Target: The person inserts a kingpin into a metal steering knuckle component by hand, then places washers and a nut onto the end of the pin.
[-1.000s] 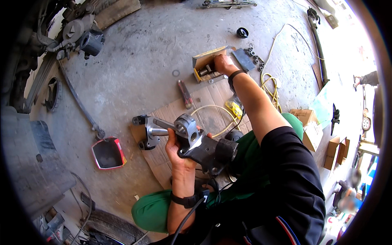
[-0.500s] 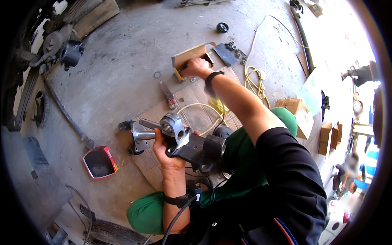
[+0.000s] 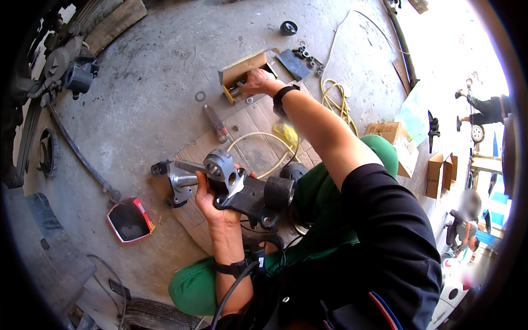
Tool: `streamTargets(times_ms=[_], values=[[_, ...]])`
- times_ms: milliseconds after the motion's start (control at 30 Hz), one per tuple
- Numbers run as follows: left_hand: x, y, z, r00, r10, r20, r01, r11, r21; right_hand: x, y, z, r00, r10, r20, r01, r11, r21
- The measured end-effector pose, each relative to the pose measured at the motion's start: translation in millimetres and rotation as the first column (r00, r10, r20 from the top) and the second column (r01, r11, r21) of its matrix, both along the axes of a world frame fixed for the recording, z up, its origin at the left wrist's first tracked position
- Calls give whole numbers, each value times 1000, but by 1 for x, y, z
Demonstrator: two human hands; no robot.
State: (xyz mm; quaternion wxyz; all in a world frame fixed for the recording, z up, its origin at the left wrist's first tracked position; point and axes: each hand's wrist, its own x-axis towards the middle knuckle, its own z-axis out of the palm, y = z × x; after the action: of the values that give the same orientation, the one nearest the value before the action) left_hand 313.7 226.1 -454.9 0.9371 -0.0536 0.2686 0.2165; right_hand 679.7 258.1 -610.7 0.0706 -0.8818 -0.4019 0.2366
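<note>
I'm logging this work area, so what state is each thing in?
Metal part: held
Left grip: closed around the metal part
Small box: open, metal pieces inside
Right grip: at the small box, hold unclear
Cardboard sheet: lying flattened
Yellow hose: loosely coiled
Red-rimmed container: open
Right-hand carton: flaps open

Over the small open box [image 3: 239, 66], my right hand [image 3: 260, 82] is hiding its own fingertips and some metal pieces [image 3: 237, 90] inside, while below that box the bracket [image 3: 250, 198] is covering some fingers of my left hand [image 3: 212, 205] and, farther below, my view's edge is cutting off a tyre [image 3: 149, 314].
</note>
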Motion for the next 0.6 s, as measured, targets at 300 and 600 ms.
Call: streamTargets(times_ms=[300, 600], values=[[3, 1, 1, 1000, -5, 17, 6, 1000, -8, -17, 17, 9, 984, 159, -76, -165, 982, -87], [-2, 4, 1, 999, 28, -36, -29, 999, -17, 2, 7, 24, 963, -265, 43, 265, 964, 19]])
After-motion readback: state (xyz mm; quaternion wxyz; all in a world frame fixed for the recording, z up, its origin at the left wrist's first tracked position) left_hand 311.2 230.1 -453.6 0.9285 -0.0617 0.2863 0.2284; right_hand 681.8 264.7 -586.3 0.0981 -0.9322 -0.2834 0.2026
